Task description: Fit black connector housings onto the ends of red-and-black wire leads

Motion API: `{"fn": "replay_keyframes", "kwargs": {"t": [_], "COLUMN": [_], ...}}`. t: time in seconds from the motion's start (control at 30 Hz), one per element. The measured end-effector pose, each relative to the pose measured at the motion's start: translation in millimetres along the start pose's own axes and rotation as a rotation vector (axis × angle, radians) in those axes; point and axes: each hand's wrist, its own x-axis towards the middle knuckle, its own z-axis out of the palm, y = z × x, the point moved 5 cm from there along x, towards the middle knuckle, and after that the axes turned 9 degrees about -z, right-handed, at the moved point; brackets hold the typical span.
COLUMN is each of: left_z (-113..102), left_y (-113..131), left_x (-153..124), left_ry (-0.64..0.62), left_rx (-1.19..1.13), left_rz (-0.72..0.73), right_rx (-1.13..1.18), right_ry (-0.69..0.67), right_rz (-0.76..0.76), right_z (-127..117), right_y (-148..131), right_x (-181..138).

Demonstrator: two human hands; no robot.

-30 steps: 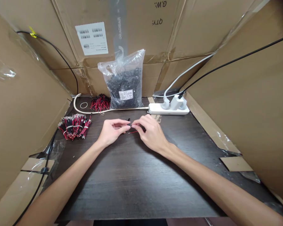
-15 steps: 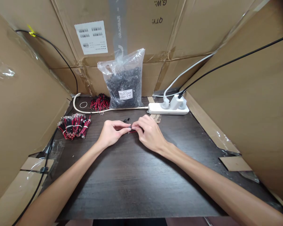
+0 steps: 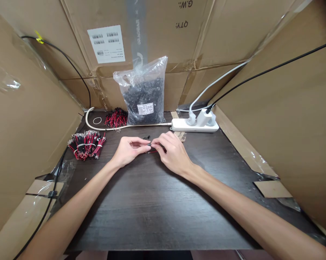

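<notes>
Above the dark wood-grain tabletop (image 3: 163, 206), left hand (image 3: 128, 151) and right hand (image 3: 175, 154) still pinch a small black piece (image 3: 149, 144), red wire (image 3: 152, 152) unmoved just nearside.

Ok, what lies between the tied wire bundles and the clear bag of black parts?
In the head view, a loose pile of red and black wires sits there, with the white cable running in front.

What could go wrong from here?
1. The tiny dark piece pinched between the bare left hand and bare right hand might slip; little of it shows.
2. The small black pieces lying just beyond the hands could get knocked away.
3. The thin red wire showing beside the right hand might snag.
</notes>
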Motion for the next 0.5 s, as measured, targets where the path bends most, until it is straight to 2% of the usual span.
{"fn": "replay_keyframes", "kwargs": {"t": [0.23,0.5], "left_z": [-1,-12], "left_y": [3,6], "left_x": [-1,-1], "left_ry": [0.061,0.167], "left_rx": [-0.04,-0.137], "left_rz": [-0.006,0.041], "right_rx": [-0.029,-0.006], "right_ry": [-0.075,-0.04], "right_rz": [0.007,0.092], "right_z": [2,1], "right_y": [-3,6], "right_x": [2,0]}}
